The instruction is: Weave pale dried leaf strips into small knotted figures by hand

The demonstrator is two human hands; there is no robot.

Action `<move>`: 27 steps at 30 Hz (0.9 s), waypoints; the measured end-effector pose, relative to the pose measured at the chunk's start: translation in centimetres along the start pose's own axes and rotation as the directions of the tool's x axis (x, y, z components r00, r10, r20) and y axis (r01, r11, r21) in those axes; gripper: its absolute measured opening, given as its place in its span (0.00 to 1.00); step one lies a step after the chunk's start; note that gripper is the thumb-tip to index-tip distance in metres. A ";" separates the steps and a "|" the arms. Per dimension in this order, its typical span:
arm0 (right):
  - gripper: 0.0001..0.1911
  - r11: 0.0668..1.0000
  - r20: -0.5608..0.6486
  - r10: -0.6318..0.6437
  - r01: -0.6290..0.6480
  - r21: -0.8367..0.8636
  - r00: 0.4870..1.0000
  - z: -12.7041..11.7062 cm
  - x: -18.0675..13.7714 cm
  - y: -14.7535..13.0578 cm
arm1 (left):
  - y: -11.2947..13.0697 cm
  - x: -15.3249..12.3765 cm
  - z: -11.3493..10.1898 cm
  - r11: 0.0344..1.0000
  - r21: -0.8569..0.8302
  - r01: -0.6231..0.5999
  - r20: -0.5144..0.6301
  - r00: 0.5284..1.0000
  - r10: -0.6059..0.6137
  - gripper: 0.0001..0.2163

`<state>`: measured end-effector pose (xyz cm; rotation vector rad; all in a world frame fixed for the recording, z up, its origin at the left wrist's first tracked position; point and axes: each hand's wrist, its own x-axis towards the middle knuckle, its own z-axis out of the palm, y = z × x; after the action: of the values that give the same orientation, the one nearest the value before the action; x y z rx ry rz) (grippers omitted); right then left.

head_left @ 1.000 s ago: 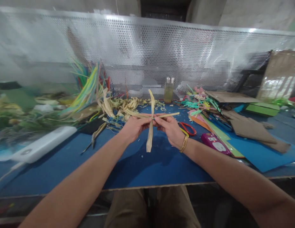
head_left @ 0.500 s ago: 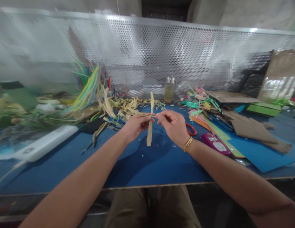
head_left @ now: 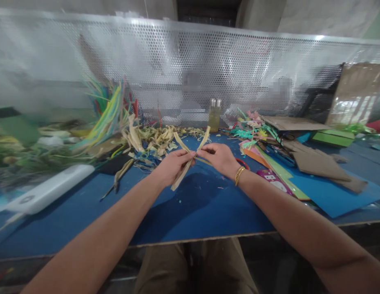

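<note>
Two pale, dry strips that look like corn husk cross in an X just above the blue tabletop. My left hand pinches them near the crossing, thumb on top. From the other side, the thumb and fingertips of my right hand close on the strips at the same spot. The crossing itself is partly hidden by the fingertips. Loose ends stick out up-left, up-right, down-left and to the lower right. A heap of similar dry husks lies behind my left hand.
A red scissors handle shows behind my right wrist. Right of it lie a purple packet, coloured paper and cardboard. At left rests a white power strip. Small bottles stand before the perforated metal screen.
The strips have turned from a nearly upright cross to a slanted X. My right hand has moved in closer, its fingertips now meeting my left hand's.
</note>
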<state>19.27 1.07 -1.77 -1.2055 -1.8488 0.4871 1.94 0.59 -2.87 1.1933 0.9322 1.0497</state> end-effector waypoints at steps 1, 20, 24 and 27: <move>0.11 0.995 0.022 0.010 -0.012 0.097 1.000 0.3 0.1 0.2 | -0.1 0.0 0.0 1.000 0.017 0.004 0.014 1.000 -0.004 0.12; 0.12 0.972 -0.098 0.049 -0.025 0.232 0.994 1.8 -0.1 0.5 | 1.0 -1.4 1.4 0.980 0.194 0.031 0.075 0.996 -0.046 0.08; 0.14 0.970 -0.087 0.054 -0.032 0.239 0.995 2.1 0.0 1.0 | 0.6 -1.1 1.1 0.988 0.149 0.025 0.073 0.997 -0.036 0.09; 0.14 0.959 -0.049 0.053 -0.037 0.283 0.997 1.9 0.2 1.4 | 0.1 -0.5 0.4 0.999 0.024 0.039 0.107 0.993 -0.041 0.09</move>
<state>18.47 2.06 -3.70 -1.0580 -1.6427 0.7094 2.18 0.03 -2.74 1.2319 0.8823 0.9365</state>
